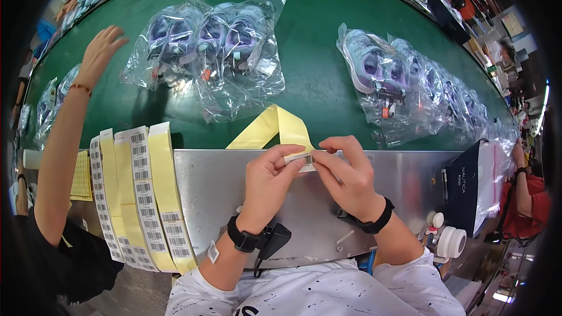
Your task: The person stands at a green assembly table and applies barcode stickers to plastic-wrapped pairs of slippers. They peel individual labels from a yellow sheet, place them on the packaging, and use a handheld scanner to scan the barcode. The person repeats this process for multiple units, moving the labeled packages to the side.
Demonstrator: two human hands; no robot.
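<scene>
Over the metal ledge, my left hand (pixel 263 184) pinches the end of a yellow-backed label strip (pixel 263 129) between thumb and fingers. A white barcode label (pixel 305 161) shows at that end, between my two hands. My right hand (pixel 351 182) has its thumb and index fingertips closed on the label's right edge; whether it is peeled from the backing, I cannot tell. The strip loops up and folds over onto the green surface. Beyond it lie pale blue and purple shoes (pixel 225 32) in clear plastic bags. Another barcode label (pixel 213 252) sticks to my left forearm.
Long barcode label strips (pixel 143 193) drape over the ledge at left. A co-worker's arm (pixel 64 140) reaches across the green table (pixel 313 47) there. More bagged shoes (pixel 380 70) line the right, near a dark box (pixel 462 181) and white rolls (pixel 452 241).
</scene>
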